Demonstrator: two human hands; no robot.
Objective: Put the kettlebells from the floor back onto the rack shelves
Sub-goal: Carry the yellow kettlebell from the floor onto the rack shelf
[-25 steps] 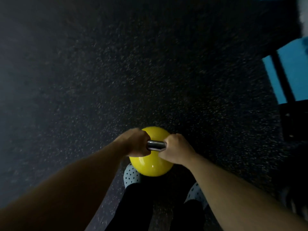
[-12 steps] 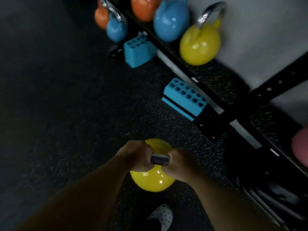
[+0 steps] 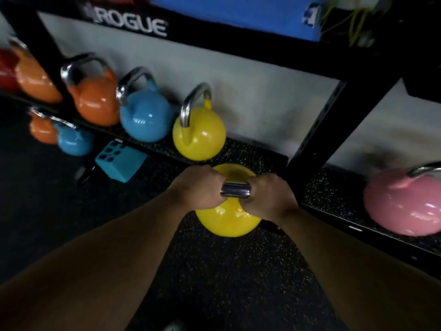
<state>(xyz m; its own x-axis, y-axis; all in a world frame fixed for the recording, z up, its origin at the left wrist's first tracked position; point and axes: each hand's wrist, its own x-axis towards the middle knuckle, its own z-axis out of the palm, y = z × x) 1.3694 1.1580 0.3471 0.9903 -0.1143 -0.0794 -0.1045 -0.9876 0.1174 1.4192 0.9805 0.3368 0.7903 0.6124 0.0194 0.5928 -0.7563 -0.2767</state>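
Gripping the steel handle (image 3: 235, 190) of a yellow kettlebell (image 3: 228, 217), both hands are clenched around it: left hand (image 3: 198, 188) on the left end, right hand (image 3: 270, 195) on the right end, with a short bare stretch of handle showing between them. The bell hangs below the fists, at the front edge of the rack's lower shelf (image 3: 248, 151); cannot tell whether it touches anything underneath.

On that speckled shelf, left to right: an orange kettlebell (image 3: 95, 101), a blue kettlebell (image 3: 145, 115), a second yellow kettlebell (image 3: 199, 137), standing upright with handles up. The shelved yellow one is just beyond the held one, apart from it. Further left, another orange bell (image 3: 35, 80), partly behind a black upright.

Right of the black rack post (image 3: 317, 123), a pink kettlebell (image 3: 403, 204) sits on the next shelf section, blurred.

On the dark floor (image 3: 226, 271) at left: a small orange bell (image 3: 43, 130) and a small blue bell (image 3: 75, 140) side by side, and a teal block (image 3: 119, 162) with round holes near them.

Rack crossbar (image 3: 214, 32) above reads ROGUE; a blue pad (image 3: 238, 13) lies on top of it.
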